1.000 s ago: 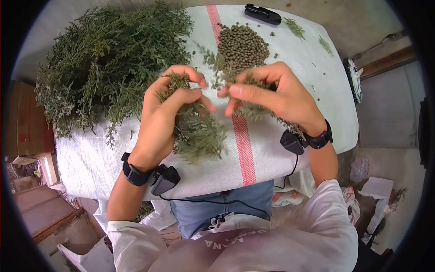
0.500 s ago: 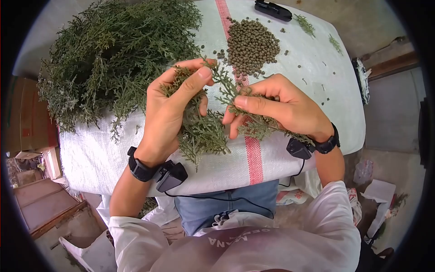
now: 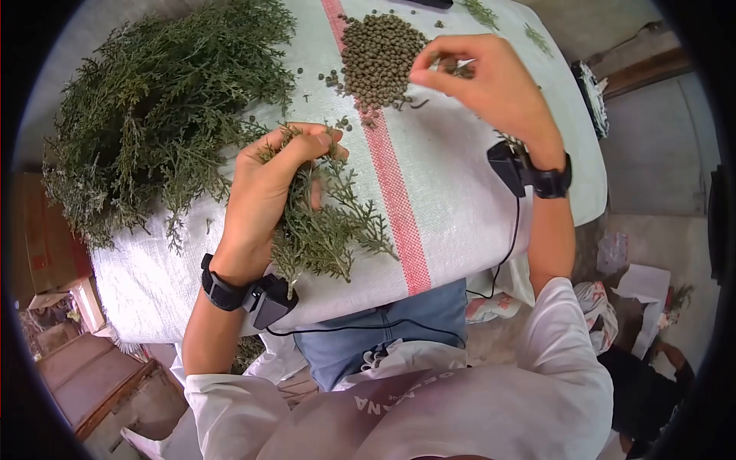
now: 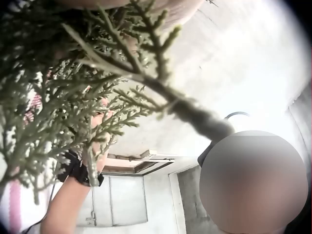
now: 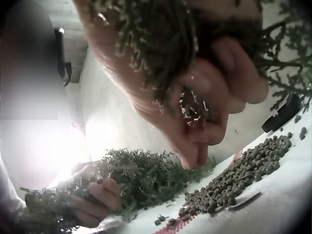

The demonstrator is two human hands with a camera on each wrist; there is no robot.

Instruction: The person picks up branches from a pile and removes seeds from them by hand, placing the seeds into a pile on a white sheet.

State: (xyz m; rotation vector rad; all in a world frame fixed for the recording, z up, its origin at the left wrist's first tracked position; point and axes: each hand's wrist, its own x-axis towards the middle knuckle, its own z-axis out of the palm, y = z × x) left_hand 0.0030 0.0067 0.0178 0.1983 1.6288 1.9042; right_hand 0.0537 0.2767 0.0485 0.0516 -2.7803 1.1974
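Note:
The left hand [image 3: 261,184] grips a leafy green sprig [image 3: 326,230], its thumb and fingertips together; a woody stem [image 4: 180,105] crosses the left wrist view. Up at the right edge of a pile of small round brown seed balls [image 3: 383,57], the right hand [image 3: 502,96] has its fingers curled, thumb and fingertips close together. In the right wrist view that hand [image 5: 195,97] holds green foliage [image 5: 146,44] in its palm, above the pile [image 5: 234,180]. Several loose balls lie around the pile's lower edge.
A big heap of green branches [image 3: 146,115] covers the left of the white woven sheet [image 3: 460,222], which has a red stripe [image 3: 399,207]. Part of a black object [image 3: 429,3] shows at the top edge. A dark-clothed person [image 3: 648,399] is at the lower right.
The right hand has moved away from the left hand, up and right to beside the pile. The left hand still grips its sprig. The head view has shifted.

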